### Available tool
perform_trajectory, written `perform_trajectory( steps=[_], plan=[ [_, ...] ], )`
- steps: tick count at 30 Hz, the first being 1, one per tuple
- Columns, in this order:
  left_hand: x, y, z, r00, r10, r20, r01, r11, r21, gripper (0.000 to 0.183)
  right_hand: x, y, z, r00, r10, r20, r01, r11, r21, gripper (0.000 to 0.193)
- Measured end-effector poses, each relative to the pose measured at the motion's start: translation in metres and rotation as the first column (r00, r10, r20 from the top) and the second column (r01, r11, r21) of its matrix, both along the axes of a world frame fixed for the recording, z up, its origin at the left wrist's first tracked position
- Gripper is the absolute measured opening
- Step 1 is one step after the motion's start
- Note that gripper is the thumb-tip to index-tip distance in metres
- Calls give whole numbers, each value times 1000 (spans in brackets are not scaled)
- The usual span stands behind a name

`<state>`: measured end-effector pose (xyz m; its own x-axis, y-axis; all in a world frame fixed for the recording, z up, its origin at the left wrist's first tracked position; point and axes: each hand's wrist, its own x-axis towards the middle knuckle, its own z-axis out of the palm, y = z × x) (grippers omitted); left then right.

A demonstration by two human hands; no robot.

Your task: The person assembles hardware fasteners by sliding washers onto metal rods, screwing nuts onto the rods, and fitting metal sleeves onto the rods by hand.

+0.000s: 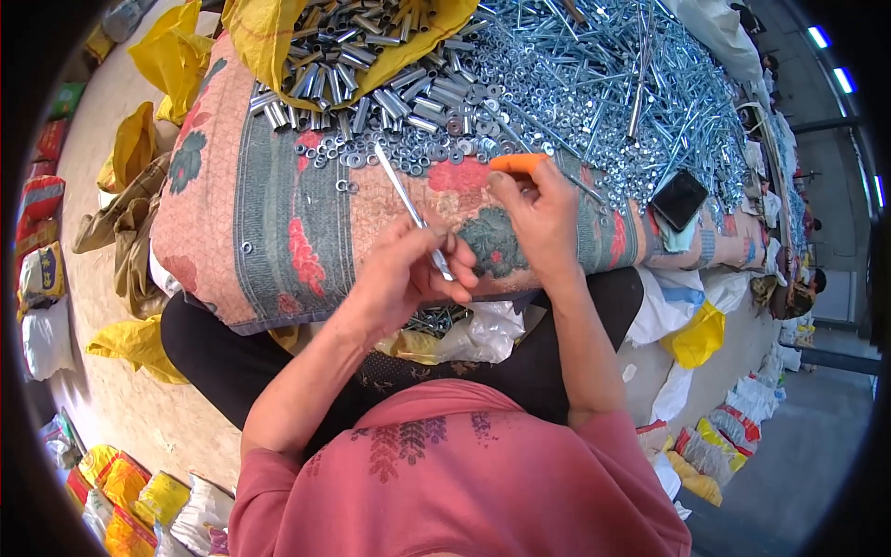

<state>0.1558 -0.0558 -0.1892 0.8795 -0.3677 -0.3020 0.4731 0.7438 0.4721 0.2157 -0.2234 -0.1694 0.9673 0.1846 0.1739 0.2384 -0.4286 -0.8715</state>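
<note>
My left hand [401, 258] is closed round a slim silver metal rod [397, 183], which slants up and left over the patterned cloth [380, 218]; the rod's lower end shows past the fingers. Beside it on the right, my right hand [544, 215] has an orange cover [517, 165] on a finger. Its thumb is drawn up against that finger, and whatever lies between them is too small to tell. Just beyond both hands spread loose washers [408, 153], and further off are short metal sleeves [394, 102] and a heap of long bolts [682, 111].
A yellow sack [260, 42] with sleeves spilling from it lies at the far left of the heap. A black phone [679, 200] rests at the right on a pale cloth. White plastic [492, 331] and loose metal parts show below the work surface, between my legs. Colourful bags [158, 501] line the floor.
</note>
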Motion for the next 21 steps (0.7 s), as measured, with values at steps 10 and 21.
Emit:
perform_trajectory(
  steps=[10, 21],
  plan=[
    [87, -13, -22, 678, -541, 498, -685, -217, 695, 9, 30, -7, -29, 912, 18, 409, 246, 775, -582, 10],
    [61, -13, 14, 930, -65, 361, -250, 607, 754, 18, 6, 4, -7, 982, 5, -189, 48, 960, 276, 11]
  ],
)
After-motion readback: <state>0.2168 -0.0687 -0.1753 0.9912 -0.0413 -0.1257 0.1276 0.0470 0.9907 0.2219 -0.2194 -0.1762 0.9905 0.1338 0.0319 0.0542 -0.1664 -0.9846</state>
